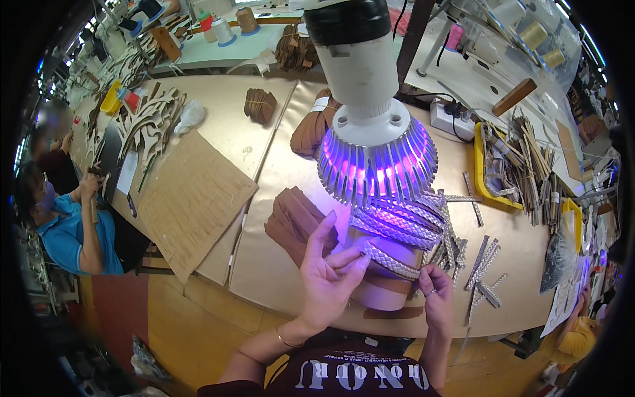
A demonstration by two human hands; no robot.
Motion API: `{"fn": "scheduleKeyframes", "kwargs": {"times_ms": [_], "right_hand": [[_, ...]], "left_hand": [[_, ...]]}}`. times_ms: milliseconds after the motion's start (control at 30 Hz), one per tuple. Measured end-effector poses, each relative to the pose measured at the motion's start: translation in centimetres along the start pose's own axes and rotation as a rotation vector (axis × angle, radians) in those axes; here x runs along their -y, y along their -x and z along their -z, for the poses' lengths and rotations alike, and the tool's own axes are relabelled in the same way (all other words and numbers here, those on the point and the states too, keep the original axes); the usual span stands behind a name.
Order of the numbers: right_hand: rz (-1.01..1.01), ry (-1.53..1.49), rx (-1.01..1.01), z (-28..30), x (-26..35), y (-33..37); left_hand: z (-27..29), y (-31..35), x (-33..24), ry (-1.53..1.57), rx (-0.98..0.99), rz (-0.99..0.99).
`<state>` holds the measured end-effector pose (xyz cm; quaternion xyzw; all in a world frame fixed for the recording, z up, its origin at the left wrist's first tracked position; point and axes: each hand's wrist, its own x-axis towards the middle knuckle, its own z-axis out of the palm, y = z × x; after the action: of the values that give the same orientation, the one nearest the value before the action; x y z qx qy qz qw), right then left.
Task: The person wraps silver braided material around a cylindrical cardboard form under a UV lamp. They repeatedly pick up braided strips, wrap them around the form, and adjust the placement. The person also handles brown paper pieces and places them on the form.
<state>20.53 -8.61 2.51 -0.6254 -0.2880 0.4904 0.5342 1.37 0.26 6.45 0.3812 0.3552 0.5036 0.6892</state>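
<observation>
A pale silvery braided strap [391, 262] lies slantwise over a rounded, light-coloured form [387, 299] under the purple light. My left hand [327, 274] is at its left end, thumb and a bent finger closed on it, the index finger raised. At the right end my right hand [436, 291] pinches the strap between thumb and fingers. Several more braided straps [403, 221] lie just beyond, partly hidden by the lamp [377, 159]. A brown strip [389, 283] crosses the form on the near side. Beside my left hand lies a fanned stack of brown strips [294, 225].
The large lamp hangs close above the work. Loose braided pieces [486, 264] lie on the right, near a yellow tray [496, 192] of strips. Brown bundles [260, 106] are further back; a brown board [195, 202] lies left. A person in blue [86, 228] sits at the left.
</observation>
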Motion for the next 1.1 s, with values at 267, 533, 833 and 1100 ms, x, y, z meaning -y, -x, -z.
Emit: {"fn": "scheduleKeyframes", "kwargs": {"times_ms": [267,533,833,1100], "right_hand": [[0.131,0.231,-0.141,-1.0,0.9,0.2],[0.098,0.163,-0.084,-1.2,0.7,0.1],[0.152,0.256,-0.044,-1.3,2.2,0.4],[0.448,0.351,-0.084,-0.4,7.7,-3.5]], "left_hand": [[1.9,-0.6,3.2,-0.378,-0.148,-0.266],[2.8,1.7,3.7,-0.954,0.329,-0.333],[3.0,2.0,3.5,-1.082,0.22,-0.605],[2.7,0.4,2.2,-1.081,0.085,-0.851]]}}
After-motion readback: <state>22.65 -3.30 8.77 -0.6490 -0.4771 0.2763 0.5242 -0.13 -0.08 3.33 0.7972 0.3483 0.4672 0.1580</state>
